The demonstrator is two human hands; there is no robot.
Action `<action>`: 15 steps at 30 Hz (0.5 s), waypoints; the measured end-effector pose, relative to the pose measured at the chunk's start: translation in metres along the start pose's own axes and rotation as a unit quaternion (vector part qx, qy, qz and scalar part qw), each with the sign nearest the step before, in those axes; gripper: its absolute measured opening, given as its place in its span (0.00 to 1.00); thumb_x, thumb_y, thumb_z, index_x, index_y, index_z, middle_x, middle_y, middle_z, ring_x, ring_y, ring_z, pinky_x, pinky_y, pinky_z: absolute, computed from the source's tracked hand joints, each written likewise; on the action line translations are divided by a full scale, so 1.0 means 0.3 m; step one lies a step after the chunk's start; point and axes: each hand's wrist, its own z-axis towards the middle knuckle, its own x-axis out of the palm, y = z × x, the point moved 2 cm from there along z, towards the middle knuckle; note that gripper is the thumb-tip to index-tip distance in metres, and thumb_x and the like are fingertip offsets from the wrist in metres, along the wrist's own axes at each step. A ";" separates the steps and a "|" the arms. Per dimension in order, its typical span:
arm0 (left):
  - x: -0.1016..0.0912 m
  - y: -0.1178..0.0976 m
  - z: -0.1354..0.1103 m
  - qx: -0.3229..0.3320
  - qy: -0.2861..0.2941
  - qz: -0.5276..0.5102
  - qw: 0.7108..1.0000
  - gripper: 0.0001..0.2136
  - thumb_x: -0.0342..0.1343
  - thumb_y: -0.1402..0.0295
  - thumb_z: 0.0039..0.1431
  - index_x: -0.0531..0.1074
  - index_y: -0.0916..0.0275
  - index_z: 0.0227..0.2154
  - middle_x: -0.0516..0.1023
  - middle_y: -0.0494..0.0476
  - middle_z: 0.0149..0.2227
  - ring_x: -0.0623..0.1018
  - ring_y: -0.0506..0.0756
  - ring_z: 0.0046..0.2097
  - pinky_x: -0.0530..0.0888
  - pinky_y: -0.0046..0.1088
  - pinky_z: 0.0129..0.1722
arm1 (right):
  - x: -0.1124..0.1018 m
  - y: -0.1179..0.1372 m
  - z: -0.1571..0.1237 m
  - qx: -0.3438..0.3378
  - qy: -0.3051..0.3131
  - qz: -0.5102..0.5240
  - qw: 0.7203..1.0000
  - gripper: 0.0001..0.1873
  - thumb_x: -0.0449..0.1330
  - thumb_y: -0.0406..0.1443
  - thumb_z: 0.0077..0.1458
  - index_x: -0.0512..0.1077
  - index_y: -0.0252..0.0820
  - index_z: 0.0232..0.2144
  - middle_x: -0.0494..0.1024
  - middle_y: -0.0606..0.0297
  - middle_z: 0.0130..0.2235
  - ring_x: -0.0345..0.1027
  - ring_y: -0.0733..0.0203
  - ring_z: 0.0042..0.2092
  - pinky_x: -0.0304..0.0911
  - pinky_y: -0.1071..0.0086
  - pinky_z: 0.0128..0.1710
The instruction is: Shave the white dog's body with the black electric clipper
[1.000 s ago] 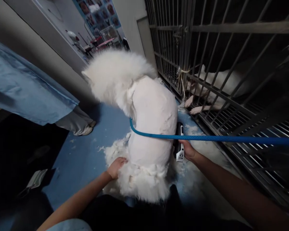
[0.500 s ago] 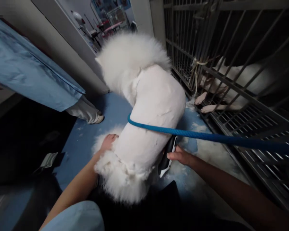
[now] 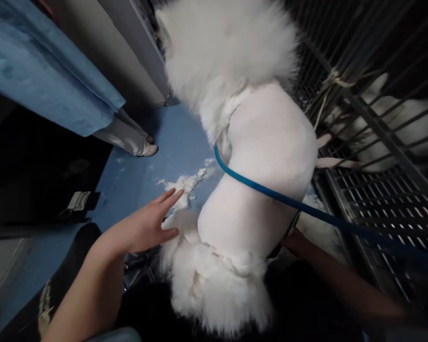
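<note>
Blue floor (image 3: 180, 126) extends beyond our left hand (image 3: 146, 227), fingers splayed, gripping nothing. White bushy-haired dog (image 3: 267, 147), torso close-clipped, noted between our parted hands; right hand (image 3: 296, 241) clasps a mostly hidden black clipper (image 3: 275, 250).

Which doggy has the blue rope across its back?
The fluffy-headed dog in front, with the clipped back; the blue rope crosses it. The other dog lies behind cage bars, away from the rope.

Left hand (image 3: 148, 225) splayed, right hand (image 3: 295, 241) apparently curled.
</note>
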 end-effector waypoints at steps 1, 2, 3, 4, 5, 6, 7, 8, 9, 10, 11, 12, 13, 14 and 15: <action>-0.014 -0.075 0.000 0.071 -0.044 -0.035 0.996 0.39 0.58 0.59 0.55 0.49 0.55 0.68 0.51 0.63 0.70 0.58 0.67 0.68 0.61 0.44 0.63 | 0.008 0.015 -0.012 0.007 0.018 0.008 1.000 0.23 0.74 0.40 0.31 0.78 0.44 0.35 0.84 0.57 0.34 0.78 0.43 0.40 0.76 0.51 0.40; -0.017 -0.150 0.008 0.124 -0.104 -0.067 0.985 0.33 0.56 0.58 0.59 0.54 0.53 0.66 0.53 0.61 0.70 0.59 0.65 0.68 0.62 0.43 0.63 | 0.015 0.029 -0.022 0.007 0.036 0.021 0.999 0.24 0.73 0.41 0.33 0.78 0.43 0.37 0.84 0.58 0.36 0.78 0.43 0.41 0.75 0.52 0.42; -0.010 -0.219 0.023 0.163 -0.168 -0.092 0.968 0.29 0.55 0.57 0.61 0.58 0.53 0.64 0.55 0.62 0.68 0.61 0.65 0.67 0.64 0.43 0.62 | 0.022 0.040 -0.031 0.004 0.051 0.037 0.998 0.25 0.73 0.42 0.34 0.78 0.42 0.38 0.84 0.57 0.37 0.78 0.44 0.42 0.75 0.52 0.44; 0.006 -0.281 0.043 0.196 -0.236 -0.105 0.946 0.30 0.55 0.55 0.60 0.59 0.56 0.64 0.57 0.66 0.67 0.62 0.66 0.66 0.66 0.45 0.61 | 0.026 0.050 -0.040 0.001 0.058 0.055 0.997 0.25 0.72 0.42 0.35 0.77 0.41 0.39 0.84 0.57 0.37 0.78 0.44 0.42 0.74 0.52 0.44; 0.027 -0.333 0.065 0.223 -0.298 -0.112 0.922 0.32 0.57 0.54 0.59 0.58 0.58 0.63 0.56 0.70 0.66 0.61 0.68 0.66 0.66 0.48 0.60 | 0.028 0.058 -0.049 -0.003 0.057 0.070 0.996 0.25 0.72 0.42 0.36 0.77 0.41 0.40 0.84 0.57 0.38 0.78 0.45 0.42 0.74 0.52 0.43; 0.053 -0.374 0.086 0.238 -0.347 -0.122 0.899 0.33 0.58 0.53 0.58 0.58 0.59 0.63 0.56 0.72 0.66 0.63 0.69 0.65 0.67 0.50 0.59 | 0.029 0.066 -0.059 -0.007 0.047 0.079 0.996 0.25 0.71 0.42 0.36 0.76 0.40 0.40 0.84 0.57 0.38 0.78 0.45 0.42 0.74 0.52 0.43; 0.081 -0.405 0.105 0.238 -0.376 -0.131 0.886 0.31 0.59 0.55 0.58 0.58 0.59 0.62 0.58 0.72 0.64 0.65 0.68 0.64 0.68 0.51 0.58 | 0.028 0.074 -0.071 -0.012 0.031 0.081 0.996 0.25 0.71 0.41 0.37 0.76 0.40 0.41 0.84 0.57 0.39 0.78 0.46 0.42 0.74 0.52 0.44; 0.111 -0.429 0.115 0.246 -0.399 -0.132 0.873 0.30 0.59 0.57 0.58 0.59 0.58 0.61 0.59 0.72 0.63 0.66 0.68 0.63 0.68 0.52 0.57 | 0.026 0.083 -0.084 -0.016 0.011 0.077 0.997 0.25 0.70 0.40 0.37 0.76 0.40 0.41 0.83 0.57 0.40 0.77 0.46 0.43 0.73 0.52 0.45; 0.143 -0.445 0.114 0.255 -0.416 -0.132 0.863 0.29 0.60 0.59 0.58 0.59 0.57 0.61 0.59 0.70 0.63 0.66 0.68 0.63 0.67 0.53 0.58 | 0.024 0.094 -0.098 -0.022 -0.016 0.068 0.997 0.25 0.69 0.39 0.37 0.76 0.39 0.41 0.83 0.58 0.40 0.77 0.47 0.43 0.72 0.52 0.47; 0.178 -0.453 0.101 0.265 -0.426 -0.131 0.855 0.29 0.60 0.62 0.58 0.58 0.55 0.61 0.59 0.70 0.63 0.64 0.68 0.64 0.66 0.55 0.59 | 0.023 0.105 -0.113 -0.025 -0.045 0.058 0.997 0.24 0.68 0.39 0.37 0.75 0.39 0.41 0.83 0.58 0.41 0.77 0.47 0.44 0.71 0.52 0.48; 0.217 -0.453 0.079 0.277 -0.429 -0.133 0.849 0.32 0.61 0.63 0.57 0.56 0.53 0.62 0.56 0.69 0.65 0.62 0.69 0.65 0.63 0.57 0.61 | 0.022 0.116 -0.128 -0.027 -0.073 0.048 0.996 0.24 0.67 0.39 0.37 0.76 0.38 0.40 0.83 0.59 0.41 0.76 0.48 0.44 0.71 0.52 0.48; 0.262 -0.444 0.053 0.263 -0.408 -0.149 0.862 0.38 0.63 0.64 0.54 0.50 0.53 0.65 0.51 0.70 0.67 0.57 0.71 0.67 0.60 0.58 0.62 | 0.024 0.126 -0.142 -0.025 -0.098 0.039 0.994 0.22 0.67 0.39 0.37 0.76 0.38 0.38 0.83 0.59 0.40 0.76 0.48 0.43 0.71 0.52 0.47; 0.311 -0.428 0.028 0.228 -0.359 -0.171 0.889 0.46 0.64 0.64 0.52 0.41 0.56 0.68 0.46 0.73 0.68 0.53 0.73 0.69 0.59 0.58 0.63 | 0.027 0.135 -0.154 -0.022 -0.121 0.032 0.992 0.21 0.66 0.39 0.36 0.76 0.38 0.37 0.83 0.59 0.38 0.76 0.49 0.42 0.71 0.53 0.46; 0.360 -0.404 0.005 0.159 -0.312 -0.199 0.915 0.53 0.64 0.67 0.50 0.31 0.58 0.68 0.43 0.75 0.69 0.51 0.74 0.69 0.61 0.56 0.63 | 0.031 0.142 -0.163 -0.018 -0.140 0.025 0.990 0.19 0.65 0.39 0.37 0.76 0.37 0.35 0.83 0.60 0.37 0.76 0.50 0.41 0.72 0.55 0.45; 0.411 -0.378 -0.011 0.092 -0.245 -0.231 0.937 0.56 0.63 0.69 0.49 0.23 0.58 0.68 0.42 0.75 0.69 0.54 0.71 0.69 0.64 0.50 0.62 | 0.035 0.147 -0.168 -0.013 -0.155 0.019 0.988 0.17 0.64 0.39 0.37 0.76 0.37 0.33 0.83 0.60 0.35 0.76 0.51 0.39 0.72 0.57 0.43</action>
